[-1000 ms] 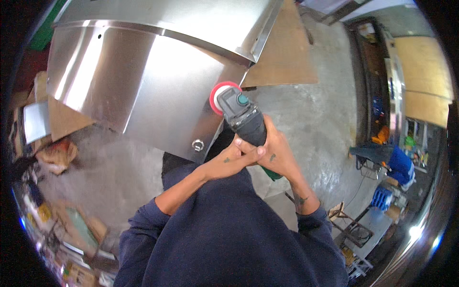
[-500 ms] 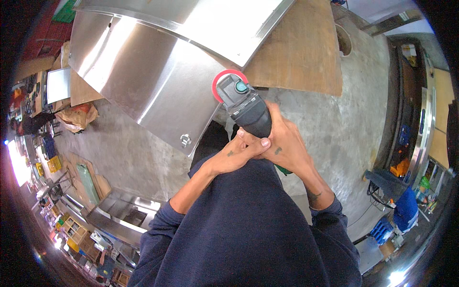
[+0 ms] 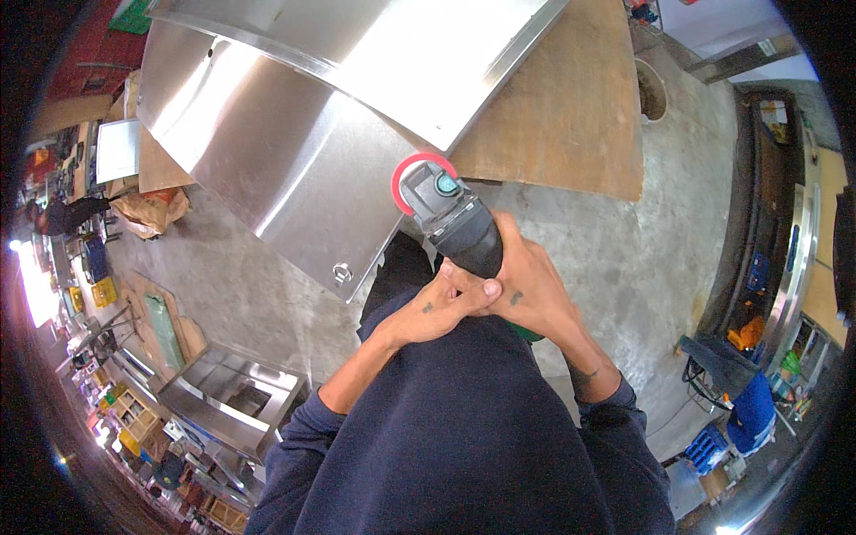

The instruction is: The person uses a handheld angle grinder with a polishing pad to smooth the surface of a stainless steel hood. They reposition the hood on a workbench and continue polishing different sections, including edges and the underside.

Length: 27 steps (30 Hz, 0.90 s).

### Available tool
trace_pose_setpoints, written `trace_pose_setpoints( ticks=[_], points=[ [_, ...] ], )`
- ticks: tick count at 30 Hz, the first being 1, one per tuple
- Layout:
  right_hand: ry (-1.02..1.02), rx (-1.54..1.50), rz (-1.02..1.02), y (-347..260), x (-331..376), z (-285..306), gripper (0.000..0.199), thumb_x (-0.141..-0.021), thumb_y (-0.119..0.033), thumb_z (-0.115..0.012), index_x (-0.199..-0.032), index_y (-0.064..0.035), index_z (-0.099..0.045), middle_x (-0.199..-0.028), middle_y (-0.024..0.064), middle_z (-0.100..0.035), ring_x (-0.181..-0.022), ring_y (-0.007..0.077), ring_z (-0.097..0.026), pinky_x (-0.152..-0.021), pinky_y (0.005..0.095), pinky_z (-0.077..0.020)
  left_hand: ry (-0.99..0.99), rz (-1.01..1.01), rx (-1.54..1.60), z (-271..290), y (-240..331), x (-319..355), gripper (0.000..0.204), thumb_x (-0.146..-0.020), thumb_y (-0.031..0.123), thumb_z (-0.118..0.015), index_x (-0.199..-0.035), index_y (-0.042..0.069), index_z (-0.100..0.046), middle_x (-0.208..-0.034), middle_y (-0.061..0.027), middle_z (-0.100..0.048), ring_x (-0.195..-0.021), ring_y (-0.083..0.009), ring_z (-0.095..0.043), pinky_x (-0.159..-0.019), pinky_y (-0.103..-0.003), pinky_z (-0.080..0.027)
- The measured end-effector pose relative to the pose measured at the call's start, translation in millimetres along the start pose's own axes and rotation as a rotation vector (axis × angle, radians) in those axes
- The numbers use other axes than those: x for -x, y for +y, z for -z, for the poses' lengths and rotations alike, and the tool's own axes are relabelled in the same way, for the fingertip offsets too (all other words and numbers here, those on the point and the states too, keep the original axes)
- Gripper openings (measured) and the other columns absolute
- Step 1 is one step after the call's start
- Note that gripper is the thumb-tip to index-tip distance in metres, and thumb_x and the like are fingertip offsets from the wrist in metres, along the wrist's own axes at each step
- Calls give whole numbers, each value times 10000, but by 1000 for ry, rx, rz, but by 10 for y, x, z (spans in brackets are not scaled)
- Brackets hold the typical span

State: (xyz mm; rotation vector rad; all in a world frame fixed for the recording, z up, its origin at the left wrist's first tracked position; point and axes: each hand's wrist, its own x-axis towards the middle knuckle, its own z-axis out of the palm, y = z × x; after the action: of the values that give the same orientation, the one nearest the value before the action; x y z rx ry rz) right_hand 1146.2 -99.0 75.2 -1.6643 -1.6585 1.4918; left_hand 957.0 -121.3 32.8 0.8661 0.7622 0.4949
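Note:
Both my hands are on an angle grinder (image 3: pixel 468 239) with a dark body, a grey head and a red-rimmed disc (image 3: pixel 399 187). My right hand (image 3: pixel 532 290) wraps round the body from the right. My left hand (image 3: pixel 437 308) closes on its lower end, thumb crossing over my right hand. The grinder points away from me, tilted a little left. In this view its disc overlaps the near right edge of a shiny sheet metal panel (image 3: pixel 294 152); I cannot tell if they touch. A round fitting (image 3: pixel 342 273) sits near the panel's close corner.
A second metal piece (image 3: pixel 419 62) lies over the panel, with a brown board (image 3: pixel 571 116) beneath on the right. A crumpled bag (image 3: pixel 153 212) stands at left on the concrete floor. At lower left is a steel sink unit (image 3: pixel 236 392); a blue cloth (image 3: pixel 753 410) hangs at right.
The panels, grinder and hands all sit slightly lower in the picture, as the view has shifted. My grip on the grinder looks the same.

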Motion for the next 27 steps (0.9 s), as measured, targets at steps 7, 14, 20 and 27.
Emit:
trace_pose_setpoints(
  ticks=[7,14,20,27],
  points=[
    [-48,-48,-50,-59,-25,58,865,-941,-580,-821,-1446,53,-520,-1120,274,-779,-1084,425,-794,-922,474,-612,-100,228,-84,118,3,20,649,-1127,446,-659,-1500,-51,-469,-1326,-91,-597,-1261,-177,-548,-1082,-369,-479],
    [-66,-35,-60,2,-46,76,887,-937,-607,-822,-1457,45,-520,-1124,280,-778,-1095,433,-790,-930,474,-613,23,10,35,-68,40,8,649,-1138,450,-636,-1506,-64,-489,-1357,-105,-616,-1265,-179,-574,-1052,-372,-502],
    [-93,-6,-89,-37,-41,77,915,-936,-603,-821,-1496,40,-491,-1147,294,-772,-1102,451,-784,-941,487,-607,9,8,15,-48,63,33,555,-1148,415,-626,-1394,-81,-580,-1315,-103,-656,-1216,-166,-593,-1016,-365,-515],
    [-77,2,-106,-144,-7,110,943,-926,-606,-822,-1537,18,-463,-1166,304,-765,-1128,473,-772,-963,496,-596,97,-86,39,-193,232,37,474,-1155,368,-619,-1101,-92,-720,-1052,-68,-717,-1060,-141,-625,-944,-338,-532]
  ],
)
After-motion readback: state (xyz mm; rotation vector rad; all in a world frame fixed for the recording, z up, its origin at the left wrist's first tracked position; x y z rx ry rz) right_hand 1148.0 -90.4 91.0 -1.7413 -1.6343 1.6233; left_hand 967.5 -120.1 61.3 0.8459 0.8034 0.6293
